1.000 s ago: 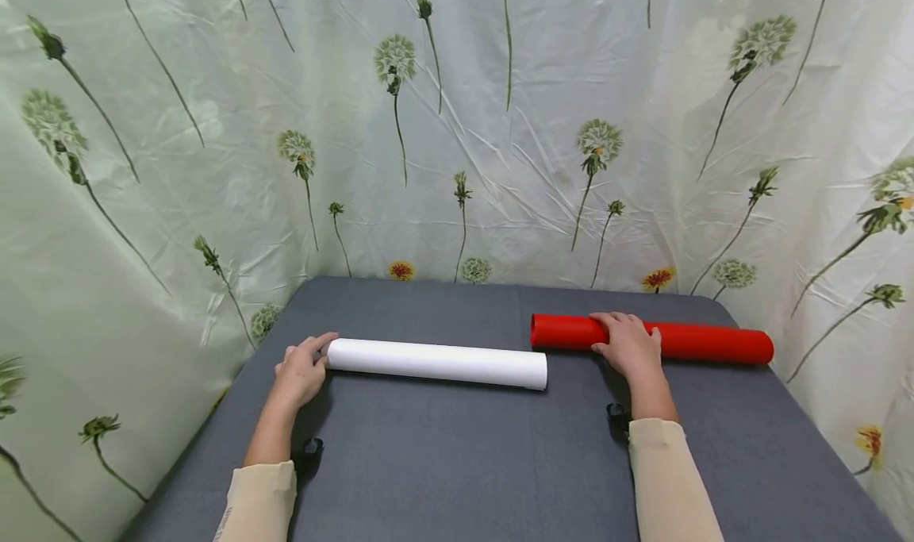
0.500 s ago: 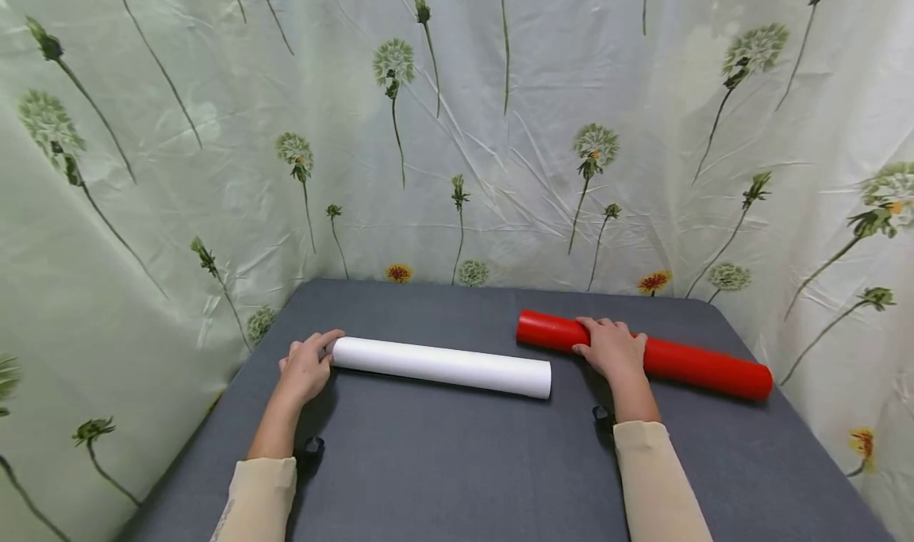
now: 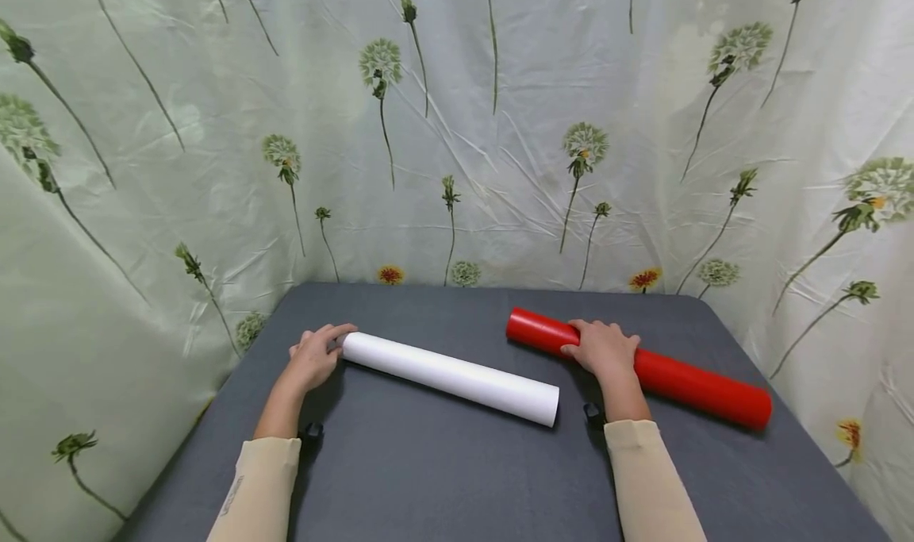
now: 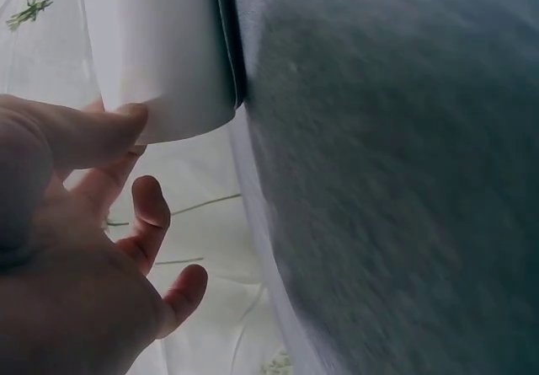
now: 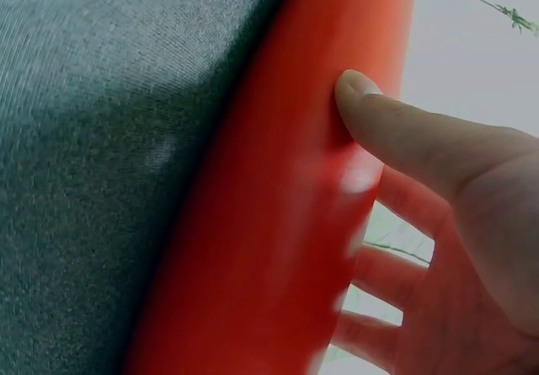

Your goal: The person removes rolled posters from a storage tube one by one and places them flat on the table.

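A long white roll (image 3: 450, 375) lies slantwise on the dark grey table, its right end nearer the front. My left hand (image 3: 314, 357) pinches its far left end; in the left wrist view the thumb (image 4: 105, 131) presses the near side of the rim while the other fingers stay behind or off it. To the right, a glossy red roll (image 3: 703, 385) lies at a similar slant. Over its middle, my right hand (image 3: 605, 353) grips it from above, with the thumb (image 5: 396, 131) on the near side and the fingers reaching round the far side, partly hidden.
The grey cloth-covered table (image 3: 443, 486) bears both rolls, with a gap between them. Behind and along both sides hangs a pale curtain (image 3: 321, 129) printed with dandelions. Dark wrist devices (image 3: 312, 432) show below each hand.
Both rolls have turned, their right ends swinging toward the front. The red roll's left end has shifted back and left with my right hand. My left hand keeps its hold on the white roll.
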Tool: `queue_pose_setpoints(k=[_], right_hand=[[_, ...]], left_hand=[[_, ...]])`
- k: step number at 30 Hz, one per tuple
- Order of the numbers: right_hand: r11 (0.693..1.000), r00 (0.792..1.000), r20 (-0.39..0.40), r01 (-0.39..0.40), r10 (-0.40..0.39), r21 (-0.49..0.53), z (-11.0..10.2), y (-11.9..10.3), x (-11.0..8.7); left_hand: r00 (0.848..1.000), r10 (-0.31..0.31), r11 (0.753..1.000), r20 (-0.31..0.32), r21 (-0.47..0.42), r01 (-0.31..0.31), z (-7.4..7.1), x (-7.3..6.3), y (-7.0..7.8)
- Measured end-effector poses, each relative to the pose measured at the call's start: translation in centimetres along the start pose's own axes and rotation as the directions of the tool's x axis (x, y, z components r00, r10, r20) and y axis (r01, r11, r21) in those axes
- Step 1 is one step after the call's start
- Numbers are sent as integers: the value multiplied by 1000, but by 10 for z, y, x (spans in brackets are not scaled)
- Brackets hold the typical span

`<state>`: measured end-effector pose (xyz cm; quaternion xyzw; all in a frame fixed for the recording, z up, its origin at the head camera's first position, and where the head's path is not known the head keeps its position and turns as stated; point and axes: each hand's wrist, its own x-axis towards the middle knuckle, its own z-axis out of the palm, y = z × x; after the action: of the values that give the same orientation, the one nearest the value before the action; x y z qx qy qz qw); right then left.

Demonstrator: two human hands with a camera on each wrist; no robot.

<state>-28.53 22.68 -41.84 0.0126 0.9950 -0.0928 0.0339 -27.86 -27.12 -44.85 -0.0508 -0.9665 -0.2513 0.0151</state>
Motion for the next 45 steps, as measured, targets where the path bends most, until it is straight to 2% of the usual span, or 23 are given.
queue_pose_setpoints(k=[6, 12, 21, 31, 38, 45], right_hand=[[1000, 1000, 20, -23, 23, 0, 3, -6, 2], [999, 999, 20, -31, 32, -7, 5, -10, 4], [998, 998, 23, -55, 55, -12, 3, -1, 0], [997, 999, 7, -51, 51, 56, -1, 1, -3], [989, 993, 73, -99, 92, 110, -16, 30, -15], [972, 968, 207, -175, 141, 155, -40, 75, -34]], left_hand=[[1000, -2, 1000, 29, 30, 1, 2, 9, 6], [998, -11, 1000, 64, 26, 9, 3, 11, 12], [998, 7, 1000, 59, -13, -6, 8, 16, 20], [999, 14, 1000, 48, -20, -13, 3, 11, 13], [999, -3, 1000, 52, 7, 3, 3, 11, 12], [998, -7, 1000, 69, 10, 7, 3, 11, 15]])
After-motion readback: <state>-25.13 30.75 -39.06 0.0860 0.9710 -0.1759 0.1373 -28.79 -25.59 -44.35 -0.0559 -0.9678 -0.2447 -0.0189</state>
